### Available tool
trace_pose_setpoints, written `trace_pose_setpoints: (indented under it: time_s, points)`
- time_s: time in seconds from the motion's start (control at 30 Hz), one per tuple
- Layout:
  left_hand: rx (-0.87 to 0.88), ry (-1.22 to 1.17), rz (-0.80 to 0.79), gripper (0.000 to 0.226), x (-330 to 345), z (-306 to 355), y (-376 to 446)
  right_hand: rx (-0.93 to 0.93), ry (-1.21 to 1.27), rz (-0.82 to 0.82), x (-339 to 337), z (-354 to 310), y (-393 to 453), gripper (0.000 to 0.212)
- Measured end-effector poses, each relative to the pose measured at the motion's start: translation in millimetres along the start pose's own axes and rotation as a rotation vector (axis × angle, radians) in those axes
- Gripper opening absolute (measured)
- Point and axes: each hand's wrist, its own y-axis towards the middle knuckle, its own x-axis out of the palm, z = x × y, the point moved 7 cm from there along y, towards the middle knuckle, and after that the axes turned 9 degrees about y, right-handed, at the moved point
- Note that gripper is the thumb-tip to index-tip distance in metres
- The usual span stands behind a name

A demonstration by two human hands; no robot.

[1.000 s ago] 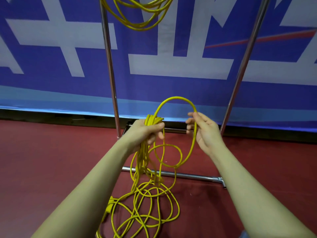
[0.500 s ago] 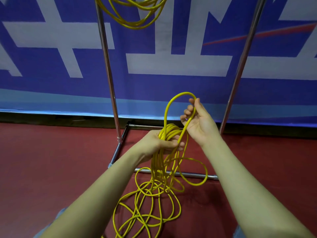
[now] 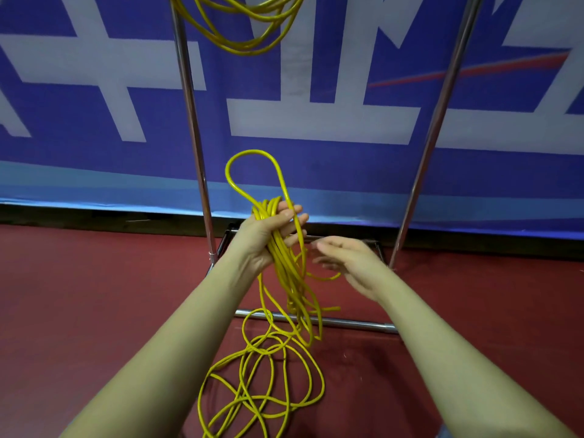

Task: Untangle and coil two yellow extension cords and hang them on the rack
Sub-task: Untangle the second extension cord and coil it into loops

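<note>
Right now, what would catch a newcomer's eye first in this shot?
The bright yellow cord at centre: the left hand grips a bundle of its loops, the rest trailing in a tangle on the red floor. The right hand hovers open beside it. Above, another yellow coil hangs on the metal rack against a blue-and-white banner.

Backdrop: blue banner (image 3: 94, 159) with big white lettering and a thin red stripe (image 3: 467, 72); light-blue band along its bottom. Black baseboard (image 3: 94, 216). Dark red floor (image 3: 94, 295), even lighting.
</note>
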Motion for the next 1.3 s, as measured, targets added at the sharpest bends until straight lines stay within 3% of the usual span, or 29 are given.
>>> trace_pose_setpoints:
  time_s: [0.1,0.27,0.4,0.63,0.87,1.0,1.1,1.2,1.3]
  points:
    - [0.044,-0.037,0.011,0.017,-3,11,2,0.003,-0.056,-0.097,17,1,2,0.011]
    - [0.045,-0.024,0.006,0.011,-9,12,3,-0.032,-0.012,0.028,22,-4,4,0.010]
    - [0.000,0.067,0.007,0.009,-23,5,4,-0.063,0.210,0.135,9,-19,1,0.006]
    - [-0.072,0.510,-0.100,0.015,-23,-28,-7,-0.160,0.653,0.227,-15,-46,-4,0.011]
    - [-0.083,0.514,-0.161,0.022,-7,-39,-11,-0.245,0.837,0.257,-25,-54,-3,0.010]
    - [-0.035,0.409,-0.164,0.019,4,-30,-9,-0.221,0.645,0.253,-33,-47,-3,0.012]
    - [-0.035,0.253,-0.129,0.019,7,-21,-4,-0.114,0.237,0.256,-30,-25,-2,0.008]
    - [-0.010,0.178,-0.098,0.016,9,-10,0,-0.068,-0.110,0.096,-14,-10,0,0.011]
    - [0.028,0.125,-0.054,0.016,6,2,3,-0.050,-0.164,-0.006,-4,-5,0,0.007]
